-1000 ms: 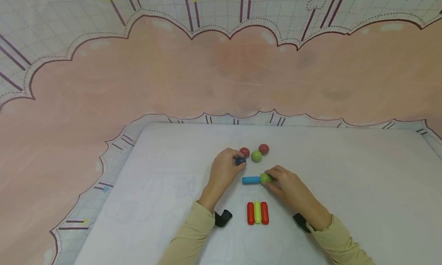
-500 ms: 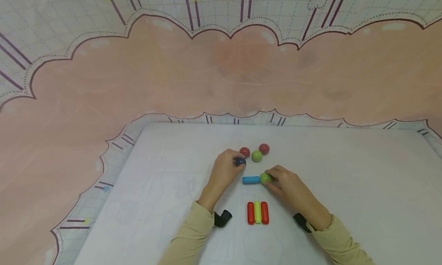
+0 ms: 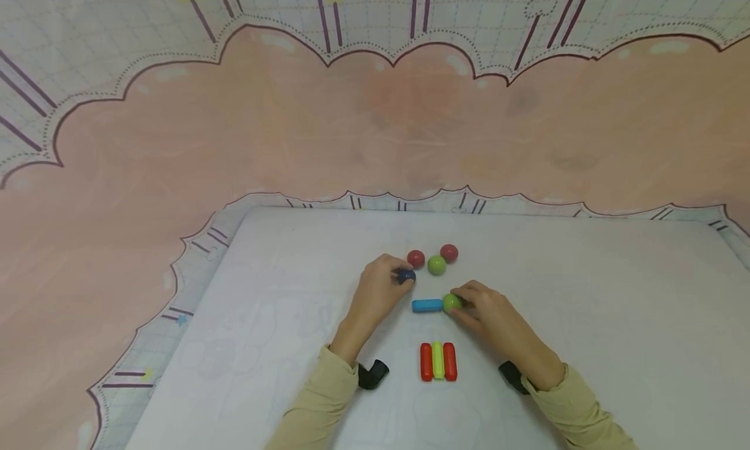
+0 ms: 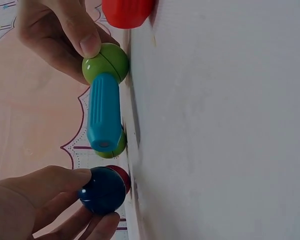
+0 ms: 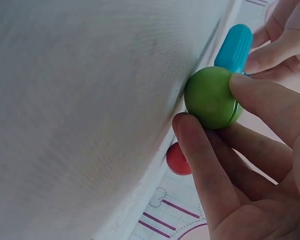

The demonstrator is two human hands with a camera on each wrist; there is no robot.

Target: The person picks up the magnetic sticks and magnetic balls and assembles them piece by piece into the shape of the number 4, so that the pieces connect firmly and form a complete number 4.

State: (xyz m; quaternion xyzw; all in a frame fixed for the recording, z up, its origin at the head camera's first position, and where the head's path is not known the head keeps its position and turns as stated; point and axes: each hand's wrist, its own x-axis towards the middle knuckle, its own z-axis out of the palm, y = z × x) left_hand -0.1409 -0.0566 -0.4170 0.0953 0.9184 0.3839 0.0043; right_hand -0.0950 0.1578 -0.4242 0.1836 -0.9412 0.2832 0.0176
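Where the left grip (image 3: 375, 288) pinches, the blue ball (image 4: 104, 191) is partly hidden

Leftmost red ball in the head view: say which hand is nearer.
Left. The left hand is just left of the red ball; the right hand is farther off, to its lower right.

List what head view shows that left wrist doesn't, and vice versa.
Head only: yellow-green stick, sleeves, and two red balls rather than one.

Left wrist only: grey spot on the free end of the blue stick, and the seam on the pinched green ball.

Both: left hand pinching the dark blue ball, right hand pinching the green ball that touches the blue stick, loose green ball, white tabletop. Red piece cropped at left wrist's top edge: likely a red stick.
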